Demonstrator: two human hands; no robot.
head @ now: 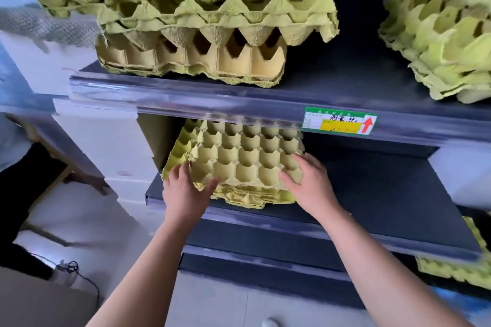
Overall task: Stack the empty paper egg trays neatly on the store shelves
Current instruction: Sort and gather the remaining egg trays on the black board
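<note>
- The top egg tray (247, 159) is held at its near corners by the left hand (183, 188) and right hand (308, 180), upon a low stack (249, 196) on the middle shelf (372, 194).
- The tray lies directly ahead, apparently skewed against the stack.
- The price label (339, 121) bears handwriting, not reliably legible.

The stack of yellow-green moulded paper egg trays (239, 162) runs back under the dark upper shelf (212, 103); the price label's (339, 121) small print is unreadable.
</note>
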